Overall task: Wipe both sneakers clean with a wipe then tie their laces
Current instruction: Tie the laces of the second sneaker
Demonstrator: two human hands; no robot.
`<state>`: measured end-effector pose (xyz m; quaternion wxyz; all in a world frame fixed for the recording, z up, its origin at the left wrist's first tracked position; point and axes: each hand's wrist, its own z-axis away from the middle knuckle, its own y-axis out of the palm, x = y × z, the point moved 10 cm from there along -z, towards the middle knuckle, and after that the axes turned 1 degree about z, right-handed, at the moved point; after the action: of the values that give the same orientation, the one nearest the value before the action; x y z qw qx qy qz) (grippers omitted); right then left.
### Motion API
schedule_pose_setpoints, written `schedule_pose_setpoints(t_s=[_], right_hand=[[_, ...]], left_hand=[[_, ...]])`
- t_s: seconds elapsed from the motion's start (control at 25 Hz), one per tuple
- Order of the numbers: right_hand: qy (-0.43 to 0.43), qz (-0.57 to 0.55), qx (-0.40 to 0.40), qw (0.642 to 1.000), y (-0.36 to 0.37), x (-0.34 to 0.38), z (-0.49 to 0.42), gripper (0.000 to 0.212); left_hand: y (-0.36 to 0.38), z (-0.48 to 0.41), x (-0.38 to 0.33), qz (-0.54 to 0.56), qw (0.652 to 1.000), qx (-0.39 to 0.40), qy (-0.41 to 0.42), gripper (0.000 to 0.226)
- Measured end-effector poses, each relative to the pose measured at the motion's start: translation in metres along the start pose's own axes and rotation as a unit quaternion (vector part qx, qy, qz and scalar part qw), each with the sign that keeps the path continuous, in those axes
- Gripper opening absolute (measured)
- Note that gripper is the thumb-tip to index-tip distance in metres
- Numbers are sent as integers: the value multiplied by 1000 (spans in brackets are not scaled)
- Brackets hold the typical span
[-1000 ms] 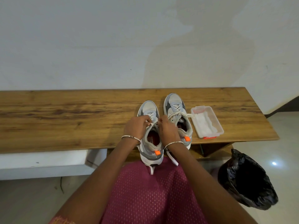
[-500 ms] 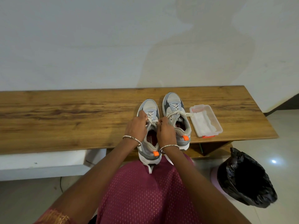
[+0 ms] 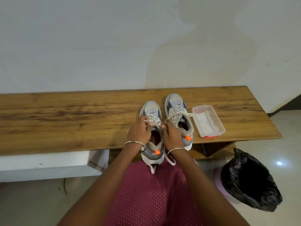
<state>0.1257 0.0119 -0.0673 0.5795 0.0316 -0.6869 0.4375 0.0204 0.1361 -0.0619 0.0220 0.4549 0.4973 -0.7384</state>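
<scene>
White laces (image 3: 154, 117) pinched by left hand (image 3: 139, 131), right hand (image 3: 171, 136) (above nearer sneaker (image 3: 151, 106)).

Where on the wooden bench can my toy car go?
The long brown wooden bench is bare leftward of the near grey-and-white sneaker. A smaller bare patch lies between the clear plastic wipe box and the bench's right end. The middle is crowded: that sneaker, the farther grey-and-white sneaker, the box, and left hand and right hand pinching white laces.

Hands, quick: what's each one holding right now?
Left hand: pinching the laces of the nearer sneaker.
Right hand: pinching the same laces.
</scene>
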Motion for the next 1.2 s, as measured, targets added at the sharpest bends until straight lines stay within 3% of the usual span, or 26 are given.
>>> schedule_pose_setpoints(t_s=[0.16,0.32,0.4,0.52,0.6,0.92,1.2], right_hand=[[61,48,30,997,-1,-23,17,29],[132,86,63,986,-13,-30,15,22],[212,-4,85,973,-16,-37,14,21],[343,-296,111,885,-6,-25,21,24],[336,-372,128,855,-14,1,16,36],[228,-366,170,886,-40,91,0,35],[173,-379,159,895,-35,102,-2,36]], left_hand=[[18,5,5,-9,998,37,-40,72],[22,1,-2,-33,998,49,-25,86],[21,-1,4,-22,998,56,-29,82],[20,-2,12,17,998,57,-28,77],[21,-2,13,27,997,62,-28,79],[20,-1,14,31,998,52,-26,75],[23,-2,17,-3,997,69,-29,76]])
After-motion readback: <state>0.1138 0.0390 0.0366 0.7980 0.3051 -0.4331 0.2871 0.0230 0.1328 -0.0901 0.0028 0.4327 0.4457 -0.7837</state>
